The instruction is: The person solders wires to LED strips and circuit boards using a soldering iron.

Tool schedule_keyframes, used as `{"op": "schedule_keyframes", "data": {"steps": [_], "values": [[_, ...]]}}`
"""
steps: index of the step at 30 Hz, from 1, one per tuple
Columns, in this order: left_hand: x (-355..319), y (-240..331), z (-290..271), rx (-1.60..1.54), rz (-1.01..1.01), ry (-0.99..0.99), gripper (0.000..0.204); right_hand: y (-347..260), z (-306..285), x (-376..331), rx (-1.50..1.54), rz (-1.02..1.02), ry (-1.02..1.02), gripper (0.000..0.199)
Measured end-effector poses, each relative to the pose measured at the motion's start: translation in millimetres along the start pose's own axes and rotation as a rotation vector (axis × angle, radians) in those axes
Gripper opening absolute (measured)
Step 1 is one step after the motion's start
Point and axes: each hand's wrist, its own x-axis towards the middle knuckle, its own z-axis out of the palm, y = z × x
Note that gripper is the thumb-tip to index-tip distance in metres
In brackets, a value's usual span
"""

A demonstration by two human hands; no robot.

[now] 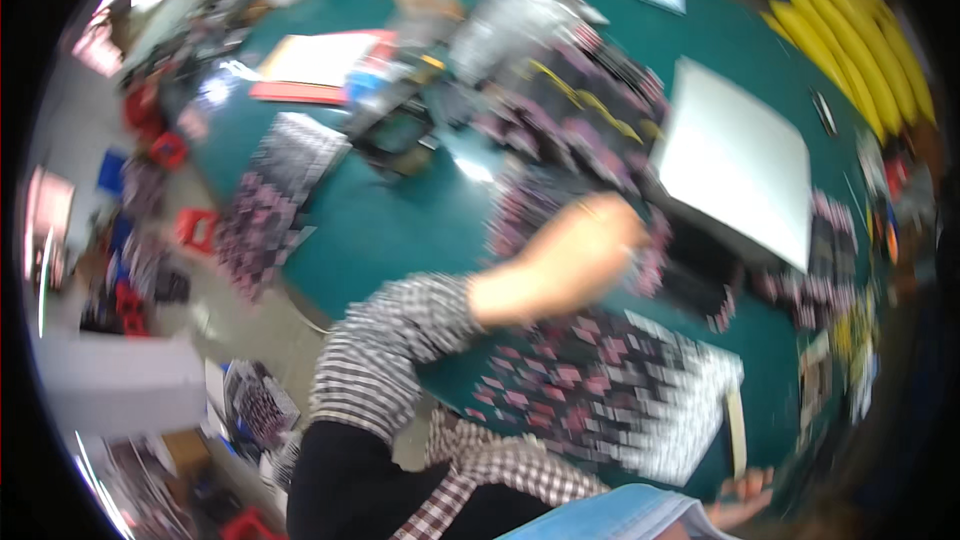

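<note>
My left hand (585, 252), reaching from a checked sleeve, is over the middle of a green table (345, 230). It is smeared by motion, so its fingers cannot be made out. Below and behind it lie heaps of dark pieces with pink edges (525, 205). Nearer me is a sheet covered in rows of black, pink and white pieces (600, 390). My right hand (742, 500) is at the lower right, partly cut off by a blue mask (610, 518). Its blurred fingers are beside the lower end of a pale narrow strip (737, 430); whether they grip it is unclear.
A white box-like block (735, 160) stands right of the heaps. Bright yellow curved things (850, 40) are at the far right. A black open holder (395, 135), red and white papers (320, 65) and another patterned sheet (275, 190) lie left. A red stool (197, 230) stands beyond the table edge.
</note>
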Motion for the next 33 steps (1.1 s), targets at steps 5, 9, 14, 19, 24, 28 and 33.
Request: {"op": "schedule_keyframes", "data": {"steps": [5, 9, 14, 19, 24, 28, 33], "values": [[31.0, 43.6, 53.7, -0.291, 0.104, -0.264, 0.017, -13.7, 25.6, -29.7, 0.141, -0.137, -0.012, 0.043], [45.1, 33.6, 143.8, -0.043, 0.21, -0.326, 0.017, 35.6, -27.3, 60.2, 0.465, 0.209, -0.303, 0.041], [57.1, 34.3, 160.6, -0.071, 0.182, -0.314, 0.018, 29.5, -60.3, 46.3, 0.511, 0.23, -0.665, 0.04], [69.5, 36.8, 153.2, -0.003, 0.068, -0.478, 0.021, 32.2, -12.3, 28.6, 0.738, 0.311, -0.378, 0.043], [66.2, 35.6, 153.0, -0.003, 0.059, -0.577, 0.021, 41.1, -9.8, 21.3, 0.726, 0.291, -0.432, 0.044], [54.4, 47.6, 143.6, 0.07, 0.079, -0.383, 0.019, 37.9, -11.2, 16.2, 0.738, 0.29, -0.406, 0.045], [55.0, 43.5, 126.0, 0.083, 0.117, -0.261, 0.017, 39.2, -3.4, 18.0, 0.711, 0.286, -0.389, 0.045]]}}
